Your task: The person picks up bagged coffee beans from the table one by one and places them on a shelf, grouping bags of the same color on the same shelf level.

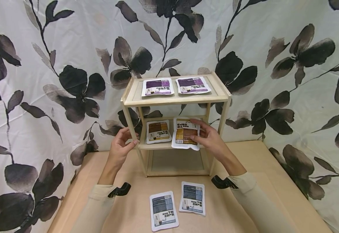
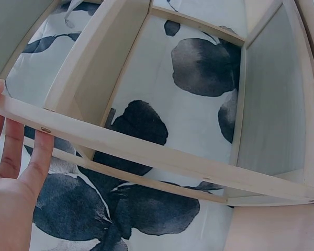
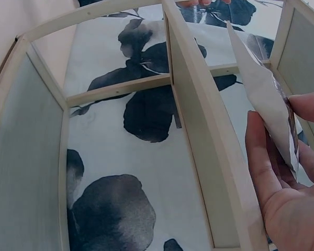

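Observation:
My right hand [image 1: 208,137] pinches a white pouch with a brown and orange label [image 1: 184,134] between thumb and fingers, at the front of the middle shelf [image 1: 157,146]. In the right wrist view, the pouch's plain white back [image 3: 267,97] is tilted, beside the shelf's front rail. Another brown-labelled pouch [image 1: 158,131] leans on the left half of that shelf. At the left side, my left hand [image 1: 120,145] holds the front post of the wooden rack [image 1: 132,126]. The left wrist view shows its thumb on one side of the post [image 2: 120,144] and fingers on the other.
Two purple-labelled pouches, one on the left [image 1: 158,87] and one on the right [image 1: 193,85], lie on the top shelf. Two blue-labelled pouches [image 1: 164,211] [image 1: 192,198] lie on the table [image 1: 122,207] before the rack. A floral cloth [image 1: 79,38] hangs behind.

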`<state>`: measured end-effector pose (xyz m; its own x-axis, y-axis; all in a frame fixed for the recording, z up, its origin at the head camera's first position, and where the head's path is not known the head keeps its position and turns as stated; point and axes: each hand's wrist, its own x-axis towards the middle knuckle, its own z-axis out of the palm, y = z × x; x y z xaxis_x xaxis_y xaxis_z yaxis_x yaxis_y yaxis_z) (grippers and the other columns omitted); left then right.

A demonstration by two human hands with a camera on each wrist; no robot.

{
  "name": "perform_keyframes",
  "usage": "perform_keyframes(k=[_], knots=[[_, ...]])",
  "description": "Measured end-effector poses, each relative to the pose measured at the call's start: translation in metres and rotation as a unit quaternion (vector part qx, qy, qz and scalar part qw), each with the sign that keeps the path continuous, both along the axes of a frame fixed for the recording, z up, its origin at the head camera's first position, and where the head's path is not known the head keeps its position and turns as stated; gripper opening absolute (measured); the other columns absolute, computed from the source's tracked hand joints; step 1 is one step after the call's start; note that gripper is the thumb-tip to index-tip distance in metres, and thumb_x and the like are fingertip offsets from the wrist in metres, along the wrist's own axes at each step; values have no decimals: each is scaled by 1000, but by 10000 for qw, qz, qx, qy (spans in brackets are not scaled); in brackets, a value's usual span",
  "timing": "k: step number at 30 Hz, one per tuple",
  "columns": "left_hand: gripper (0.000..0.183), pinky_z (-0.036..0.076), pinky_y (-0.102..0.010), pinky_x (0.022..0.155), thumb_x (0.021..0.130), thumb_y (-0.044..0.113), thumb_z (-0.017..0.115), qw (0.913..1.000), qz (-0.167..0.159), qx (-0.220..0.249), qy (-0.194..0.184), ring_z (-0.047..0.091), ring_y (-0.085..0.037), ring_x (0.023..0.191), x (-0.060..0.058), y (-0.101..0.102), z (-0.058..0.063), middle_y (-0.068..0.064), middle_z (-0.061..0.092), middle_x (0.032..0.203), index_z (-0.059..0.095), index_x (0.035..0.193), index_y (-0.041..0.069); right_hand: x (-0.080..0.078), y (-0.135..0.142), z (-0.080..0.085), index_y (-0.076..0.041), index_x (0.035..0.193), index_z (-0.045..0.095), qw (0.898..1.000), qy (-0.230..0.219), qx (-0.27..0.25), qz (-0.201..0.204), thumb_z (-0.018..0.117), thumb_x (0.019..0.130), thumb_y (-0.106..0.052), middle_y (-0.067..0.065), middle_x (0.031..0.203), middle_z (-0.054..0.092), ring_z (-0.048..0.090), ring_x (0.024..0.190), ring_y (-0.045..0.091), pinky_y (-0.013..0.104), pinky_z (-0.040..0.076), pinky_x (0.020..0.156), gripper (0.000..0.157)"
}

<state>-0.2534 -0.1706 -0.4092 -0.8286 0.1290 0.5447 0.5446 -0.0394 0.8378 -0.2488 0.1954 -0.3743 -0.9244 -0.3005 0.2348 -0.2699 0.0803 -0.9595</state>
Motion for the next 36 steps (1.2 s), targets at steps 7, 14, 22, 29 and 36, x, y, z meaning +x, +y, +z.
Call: perform_keyframes(k=[7,14,22,29,36], knots=[[50,57,-26,85,89,-13,67,10000,9,39,-11,62,-31,106,-1,0,-1,-2,66,110,52,135,-2,-7,-3,4,-17,153,43,9993,175,267,-177,71,93,-9,14,152,43,55,127,35,24,54,85,67],[50,56,-26,83,88,-14,68,9999,37,91,-40,63,-25,104,-1,1,0,-2,67,109,54,134,1,-14,-5,5,-15,154,43,9975,310,439,-449,68,93,-6,12,155,39,53,123,32,21,47,89,67],[51,56,-25,82,88,-14,68,9999,20,97,-40,63,-17,102,-1,0,0,-1,67,108,54,135,0,-19,-6,5,-16,154,42,9974,193,494,-489,70,91,-5,12,156,36,52,124,34,25,47,90,70],[52,56,-26,83,88,-14,68,9999,1,107,-35,63,-16,102,-1,0,0,-1,67,109,50,135,-6,-23,-6,5,-18,155,40,9959,190,708,-530,72,88,-7,15,154,38,53,119,35,31,49,85,75],[50,56,-25,83,88,-15,67,9999,-13,125,-32,63,-17,103,0,0,0,-1,67,109,52,134,-3,-26,-8,4,-17,156,39,9922,64,1078,-624,70,90,-9,16,154,37,51,119,36,36,46,86,73]])
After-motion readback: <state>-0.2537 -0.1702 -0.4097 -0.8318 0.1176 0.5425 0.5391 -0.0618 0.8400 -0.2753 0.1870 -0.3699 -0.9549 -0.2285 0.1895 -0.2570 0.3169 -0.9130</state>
